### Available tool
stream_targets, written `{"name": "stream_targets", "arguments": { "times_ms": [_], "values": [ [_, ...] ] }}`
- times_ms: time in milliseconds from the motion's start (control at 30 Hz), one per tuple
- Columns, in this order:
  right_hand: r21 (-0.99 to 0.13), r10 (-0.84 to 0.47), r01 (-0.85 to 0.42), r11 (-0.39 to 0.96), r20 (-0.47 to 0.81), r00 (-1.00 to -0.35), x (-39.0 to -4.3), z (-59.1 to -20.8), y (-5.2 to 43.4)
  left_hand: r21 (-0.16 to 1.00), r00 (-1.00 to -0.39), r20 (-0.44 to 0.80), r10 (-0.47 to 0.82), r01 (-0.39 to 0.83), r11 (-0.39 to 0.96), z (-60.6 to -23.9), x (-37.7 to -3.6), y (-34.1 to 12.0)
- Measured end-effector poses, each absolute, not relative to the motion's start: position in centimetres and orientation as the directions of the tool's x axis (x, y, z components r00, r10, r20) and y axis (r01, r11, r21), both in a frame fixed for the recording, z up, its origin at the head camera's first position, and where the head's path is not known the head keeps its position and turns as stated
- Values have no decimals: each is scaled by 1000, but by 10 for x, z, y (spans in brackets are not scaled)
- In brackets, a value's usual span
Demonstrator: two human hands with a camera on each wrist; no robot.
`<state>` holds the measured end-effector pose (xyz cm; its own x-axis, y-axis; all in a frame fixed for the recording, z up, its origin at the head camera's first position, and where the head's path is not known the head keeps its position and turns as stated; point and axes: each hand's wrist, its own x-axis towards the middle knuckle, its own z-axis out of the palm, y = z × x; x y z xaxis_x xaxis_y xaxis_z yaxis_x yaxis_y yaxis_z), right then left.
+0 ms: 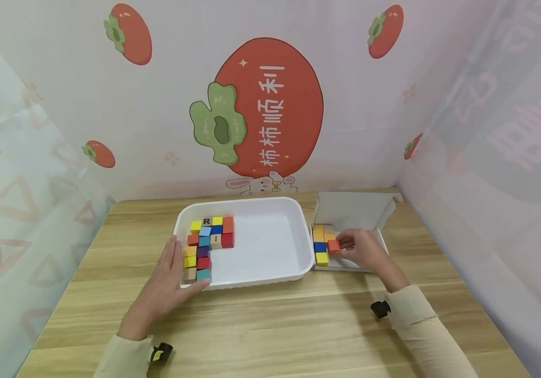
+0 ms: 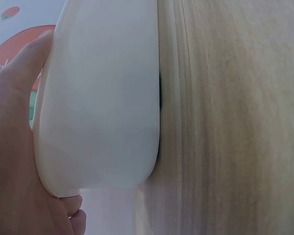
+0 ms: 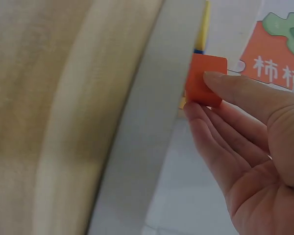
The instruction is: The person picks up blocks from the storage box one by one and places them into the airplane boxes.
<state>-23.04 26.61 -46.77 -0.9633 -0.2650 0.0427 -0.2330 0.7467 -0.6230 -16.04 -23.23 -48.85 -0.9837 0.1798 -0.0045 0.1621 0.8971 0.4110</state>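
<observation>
Head view: right hand [image 1: 363, 248] pinches an orange cube [image 1: 333, 247], smooth and flat-faced, between thumb and fingertips; cube in or just above the white box [image 3: 149, 112], cannot tell which. Box thin-walled, lid [image 1: 346, 207] raised, yellow and blue blocks [image 1: 319, 247] at its left side. Left hand [image 1: 163, 278] on a corner of the tray [image 1: 265, 241], glossy white, round-cornered; thumb spread from fingers. Coloured blocks [image 1: 203, 263] packed at tray's left end. Table [image 1: 275, 325] wood-grained.

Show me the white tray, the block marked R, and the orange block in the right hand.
White tray [image 1: 265, 244], head view, bare floor.
Block marked R [image 1: 206, 221], head view, lettered face.
Orange block [image 3: 196, 78], right wrist view, broad visible face.
</observation>
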Motion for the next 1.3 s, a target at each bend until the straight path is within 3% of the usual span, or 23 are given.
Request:
{"name": "stream_targets", "arguments": {
  "times_ms": [300,600,900,1300],
  "values": [
    [-679,-228,-193,708,39,-973,-234,-487,263,415,-984,-9,175,156,896,-489,-161,-232],
    [-643,-192,-178,745,49,-980,-231,-486,256,416,-985,-12,173,152,896,-489,-160,-233],
    [-544,-271,-296,785,126,-954,-227,-442,240,424,-986,-6,168,150,893,-488,-160,-232],
    [-457,-425,-412,789,80,-902,-250,-387,168,429,-985,-12,171,150,891,-486,-160,-231]
  ]
}}
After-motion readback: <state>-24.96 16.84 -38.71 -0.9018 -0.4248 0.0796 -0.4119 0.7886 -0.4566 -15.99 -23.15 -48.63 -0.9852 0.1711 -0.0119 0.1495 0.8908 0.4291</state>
